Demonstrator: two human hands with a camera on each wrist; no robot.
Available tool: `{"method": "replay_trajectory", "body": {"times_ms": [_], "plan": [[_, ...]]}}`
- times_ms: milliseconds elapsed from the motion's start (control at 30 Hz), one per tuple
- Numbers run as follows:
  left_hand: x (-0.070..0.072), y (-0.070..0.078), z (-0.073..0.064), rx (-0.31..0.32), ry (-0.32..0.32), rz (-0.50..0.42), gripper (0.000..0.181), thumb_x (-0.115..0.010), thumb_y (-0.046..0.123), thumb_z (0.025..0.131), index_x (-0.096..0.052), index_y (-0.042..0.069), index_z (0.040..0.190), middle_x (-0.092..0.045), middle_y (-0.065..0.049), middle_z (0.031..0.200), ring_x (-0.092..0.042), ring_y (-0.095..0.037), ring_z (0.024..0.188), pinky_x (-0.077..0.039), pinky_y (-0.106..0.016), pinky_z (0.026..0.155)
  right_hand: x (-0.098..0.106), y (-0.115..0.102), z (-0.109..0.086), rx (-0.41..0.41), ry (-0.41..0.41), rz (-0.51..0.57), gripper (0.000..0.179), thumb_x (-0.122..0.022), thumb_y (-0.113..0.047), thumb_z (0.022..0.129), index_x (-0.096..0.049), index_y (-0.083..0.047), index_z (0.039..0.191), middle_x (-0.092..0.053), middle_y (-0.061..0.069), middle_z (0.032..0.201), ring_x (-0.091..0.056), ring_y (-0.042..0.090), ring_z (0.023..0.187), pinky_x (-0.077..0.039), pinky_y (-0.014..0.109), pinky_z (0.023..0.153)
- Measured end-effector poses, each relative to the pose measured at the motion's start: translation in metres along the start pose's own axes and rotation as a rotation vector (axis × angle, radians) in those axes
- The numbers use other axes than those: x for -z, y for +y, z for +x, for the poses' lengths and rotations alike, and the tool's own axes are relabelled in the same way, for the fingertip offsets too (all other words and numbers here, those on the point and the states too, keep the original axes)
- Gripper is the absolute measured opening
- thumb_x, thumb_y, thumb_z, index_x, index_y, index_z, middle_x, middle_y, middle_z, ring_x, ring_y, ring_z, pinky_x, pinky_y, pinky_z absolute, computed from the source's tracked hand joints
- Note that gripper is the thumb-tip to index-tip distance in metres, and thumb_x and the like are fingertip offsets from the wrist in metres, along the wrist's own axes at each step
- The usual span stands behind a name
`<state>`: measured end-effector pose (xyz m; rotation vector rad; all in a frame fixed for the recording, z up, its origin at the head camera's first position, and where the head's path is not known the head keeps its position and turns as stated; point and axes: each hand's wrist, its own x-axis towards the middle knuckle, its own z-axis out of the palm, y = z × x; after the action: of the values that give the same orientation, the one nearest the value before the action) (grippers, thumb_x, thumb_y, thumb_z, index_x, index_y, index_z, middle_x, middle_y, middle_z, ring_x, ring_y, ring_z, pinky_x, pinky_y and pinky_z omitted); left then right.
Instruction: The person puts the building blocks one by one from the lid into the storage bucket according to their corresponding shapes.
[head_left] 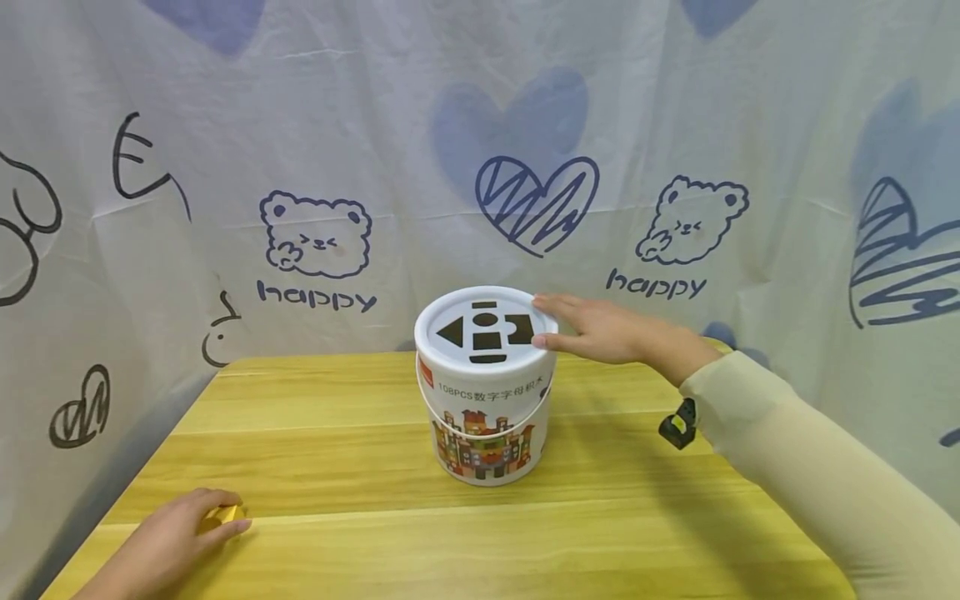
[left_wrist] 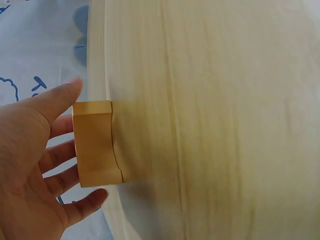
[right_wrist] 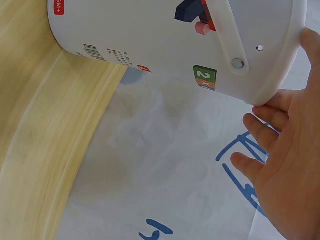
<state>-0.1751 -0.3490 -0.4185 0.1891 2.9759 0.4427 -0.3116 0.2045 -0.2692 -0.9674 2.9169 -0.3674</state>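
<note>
My left hand (head_left: pixel 176 533) is low on the table's left side, its thumb and fingers around a yellow wooden block (left_wrist: pixel 95 145). One side of this block has a shallow curved cutout, and its fingers-side is partly hidden in the left wrist view. A white toy-block bucket (head_left: pixel 487 417) stands upright mid-table. Its white lid (head_left: pixel 431 325) has several dark shaped holes, including a triangle and a circle. My right hand (head_left: pixel 600 329) touches the lid's right rim with thumb and fingers spread, the fingers fairly straight.
The yellow wood-grain table (head_left: pixel 315 433) reaches back to a pale curtain (head_left: pixel 405 167) printed with hearts and bears. A white carry handle (head_left: pixel 487 435) hangs across the bucket's front. A black device (head_left: pixel 678 425) is strapped at my right wrist, under the cream sleeve (head_left: pixel 795 442).
</note>
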Motion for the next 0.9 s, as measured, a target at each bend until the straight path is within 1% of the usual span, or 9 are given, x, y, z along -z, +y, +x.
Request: {"method": "replay_trajectory", "body": {"times_ms": [167,233,300,400,533,633,767,833,900], "plan": [[-0.003,-0.001,-0.007,-0.055,0.065,0.024,0.041,-0.067,0.05,0.088,-0.069,0.013,0.105,-0.065,-0.005,0.107,-0.062,-0.025,0.093,-0.052,-0.052,0.081,-0.001,0.001,0.0,0.003,0.003,-0.004,0.086,-0.038,-0.071,0.093,-0.02,-0.017,0.158,-0.021,0.009,0.161,-0.027,0.036,0.143,-0.025,0.057,0.114],[-0.003,-0.002,-0.008,-0.075,0.074,0.042,0.036,-0.069,0.046,0.088,-0.069,0.014,0.104,-0.065,-0.002,0.105,-0.06,-0.019,0.088,-0.053,-0.048,0.079,-0.001,0.001,0.0,0.001,0.001,-0.006,0.086,-0.038,-0.071,0.093,-0.02,-0.017,0.158,-0.02,0.009,0.161,-0.027,0.036,0.142,-0.025,0.058,0.113],[-0.004,-0.004,-0.01,-0.088,0.085,0.064,0.035,-0.071,0.043,0.087,-0.068,0.013,0.106,-0.065,-0.002,0.104,-0.06,-0.018,0.086,-0.053,-0.047,0.078,-0.001,0.001,0.0,0.007,0.002,-0.006,0.086,-0.038,-0.071,0.093,-0.02,-0.016,0.158,-0.02,0.01,0.161,-0.028,0.037,0.142,-0.025,0.059,0.113],[-0.003,-0.007,-0.013,-0.084,0.115,0.103,0.039,-0.071,0.043,0.087,-0.068,0.01,0.108,-0.065,-0.005,0.106,-0.062,-0.023,0.088,-0.052,-0.052,0.081,-0.002,0.001,0.0,0.006,0.0,-0.002,0.086,-0.038,-0.07,0.094,-0.019,-0.017,0.158,-0.02,0.01,0.161,-0.028,0.037,0.142,-0.025,0.058,0.113],[-0.001,-0.012,-0.015,-0.039,0.134,0.158,0.047,-0.069,0.048,0.087,-0.067,0.005,0.107,-0.064,-0.013,0.106,-0.062,-0.034,0.092,-0.051,-0.056,0.08,-0.002,0.001,0.001,0.007,-0.002,0.002,0.085,-0.039,-0.069,0.094,-0.019,-0.017,0.158,-0.019,0.01,0.161,-0.028,0.037,0.142,-0.025,0.058,0.113],[0.001,-0.015,-0.016,0.007,0.12,0.184,0.058,-0.065,0.055,0.088,-0.066,0.001,0.108,-0.062,-0.019,0.106,-0.061,-0.04,0.093,-0.051,-0.057,0.076,-0.002,0.002,0.002,0.007,-0.004,-0.001,0.085,-0.038,-0.069,0.094,-0.019,-0.017,0.158,-0.019,0.01,0.161,-0.027,0.037,0.142,-0.024,0.058,0.113],[0.002,-0.018,-0.017,0.061,0.085,0.203,0.071,-0.059,0.063,0.088,-0.064,-0.004,0.111,-0.059,-0.026,0.106,-0.061,-0.042,0.091,-0.051,-0.057,0.071,-0.002,0.002,0.002,0.007,-0.003,-0.007,0.086,-0.037,-0.07,0.094,-0.019,-0.016,0.158,-0.019,0.01,0.161,-0.028,0.038,0.142,-0.025,0.059,0.113],[0.003,-0.019,-0.016,0.073,0.073,0.205,0.073,-0.058,0.064,0.089,-0.064,-0.006,0.111,-0.059,-0.028,0.107,-0.061,-0.044,0.092,-0.051,-0.058,0.07,-0.001,0.002,0.001,0.004,-0.001,-0.008,0.086,-0.037,-0.071,0.094,-0.019,-0.016,0.158,-0.019,0.01,0.161,-0.028,0.037,0.142,-0.025,0.058,0.113],[0.002,-0.019,-0.015,0.066,0.078,0.2,0.073,-0.059,0.063,0.088,-0.064,-0.006,0.112,-0.059,-0.03,0.108,-0.06,-0.047,0.095,-0.05,-0.059,0.072,-0.001,0.001,0.001,0.003,0.001,-0.004,0.086,-0.037,-0.071,0.093,-0.02,-0.017,0.158,-0.02,0.009,0.161,-0.028,0.037,0.142,-0.025,0.058,0.113]]}}
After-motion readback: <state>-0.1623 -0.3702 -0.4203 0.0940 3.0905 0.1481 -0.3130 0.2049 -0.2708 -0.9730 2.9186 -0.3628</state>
